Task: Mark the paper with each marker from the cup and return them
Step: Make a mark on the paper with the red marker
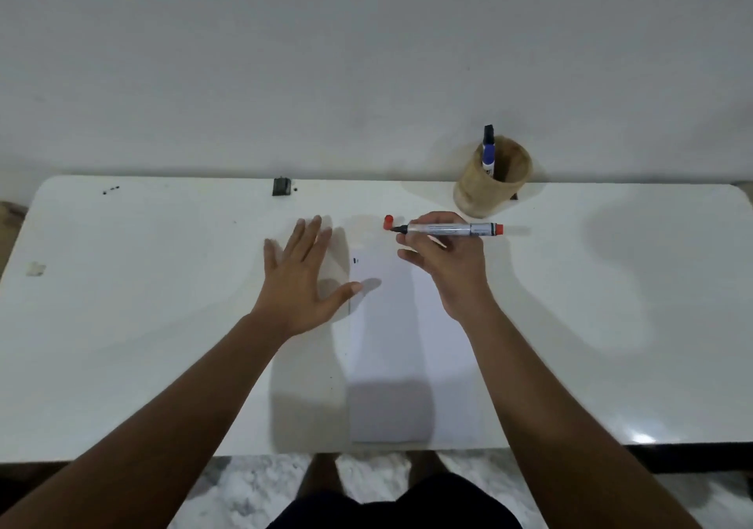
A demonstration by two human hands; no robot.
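A white sheet of paper (391, 365) lies on the white table (142, 324) in front of me, with a small dark mark near its far left corner. My right hand (448, 267) holds an uncapped red marker (448, 229) level above the paper's far edge, tip pointing left. Its red cap (388, 222) lies on the table just beyond the tip. My left hand (303, 280) hovers open, fingers spread, left of the paper. A wooden cup (489, 182) at the back right holds a blue marker (488, 151).
A small black object (281, 186) sits at the table's back edge, with tiny dark specks (110, 190) at the far left. A scrap of tape (36, 269) marks the left side. A plain wall rises behind the table.
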